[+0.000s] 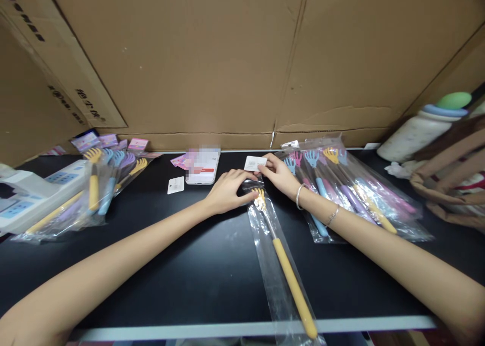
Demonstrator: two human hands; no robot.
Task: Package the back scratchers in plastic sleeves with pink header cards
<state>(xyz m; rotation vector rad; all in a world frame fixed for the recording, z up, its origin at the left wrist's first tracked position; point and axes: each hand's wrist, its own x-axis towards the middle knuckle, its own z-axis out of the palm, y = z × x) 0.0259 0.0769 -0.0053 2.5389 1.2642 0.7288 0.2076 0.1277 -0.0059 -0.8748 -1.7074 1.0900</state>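
A yellow back scratcher (295,288) lies in a clear plastic bag (267,265) in front of me, its claw end away from me and its handle reaching past the table's front edge. My left hand (228,190) grips the bag's far end, with the thumb beside the yellow claw and the fingers near the bag's mouth. Between the thumb and fingers of my right hand (281,177) is a small white card (254,163) with printing on it, held just above the bag's far end. The fingertips under the card are partly hidden.
Several bagged back scratchers (343,189) lie at right, partly under my forearm; more (109,177) rest at left on a white power strip (60,184). Another white card (176,185) is beside a phone (204,169). A bottle (420,134) and brown bag (450,184) stand at far right. Cardboard (197,63) walls the back.
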